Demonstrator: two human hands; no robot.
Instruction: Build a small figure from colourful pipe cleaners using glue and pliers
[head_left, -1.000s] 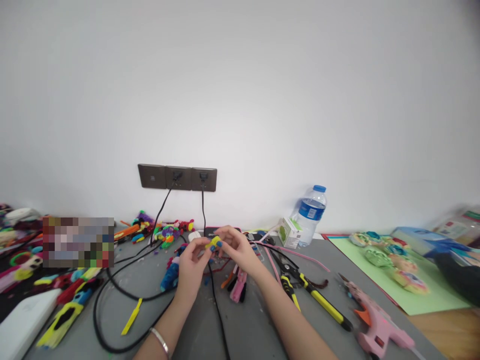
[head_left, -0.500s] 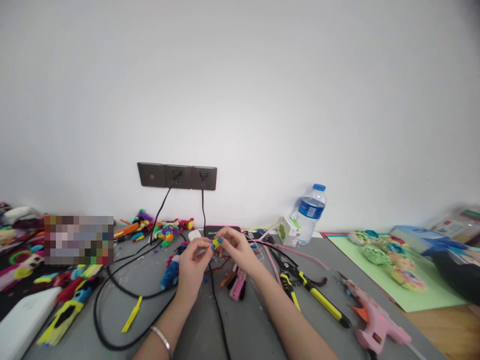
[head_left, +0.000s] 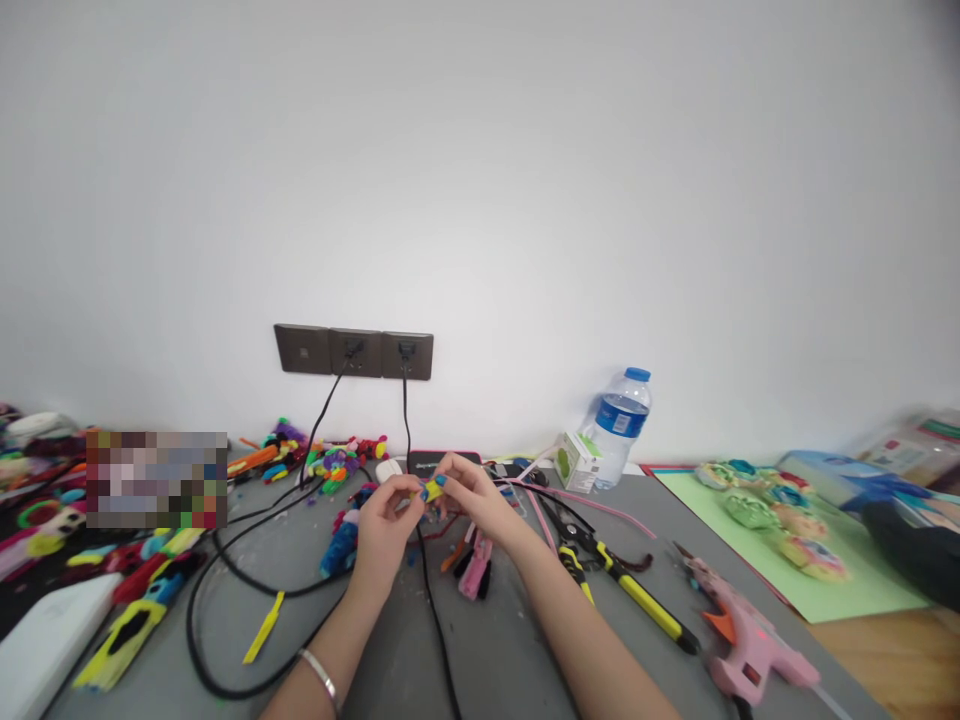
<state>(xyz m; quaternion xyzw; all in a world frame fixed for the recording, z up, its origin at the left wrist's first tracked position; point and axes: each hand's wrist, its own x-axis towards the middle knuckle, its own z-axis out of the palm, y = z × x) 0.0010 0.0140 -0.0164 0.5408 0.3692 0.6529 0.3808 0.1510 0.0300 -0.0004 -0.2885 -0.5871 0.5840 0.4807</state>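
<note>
Both hands meet above the middle of the grey table, fingertips pinched around a small yellow and blue fuzzy piece [head_left: 433, 489] that looks like pipe cleaner. My left hand [head_left: 386, 520] grips its left side between thumb and forefinger. On the other side, my right hand [head_left: 472, 497] has its fingers closed on the same piece. Fingers cover much of it, so its full shape is hidden. Beneath the hands lie a pink and black fuzzy piece [head_left: 475, 568] and, to the left, a blue fuzzy bundle [head_left: 339, 547].
Black cables [head_left: 196, 620] loop across the table's left half. Yellow-handled pliers [head_left: 649, 600], a pink glue gun [head_left: 757, 645], a water bottle [head_left: 621, 430] and a small box [head_left: 576, 462] stand or lie to the right. A white device [head_left: 56, 640] sits at left, near colourful fuzzy crafts [head_left: 124, 640].
Both hands stay in nearly the same place, with slight finger movement on the yellow and blue piece. Nothing else has visibly moved.
</note>
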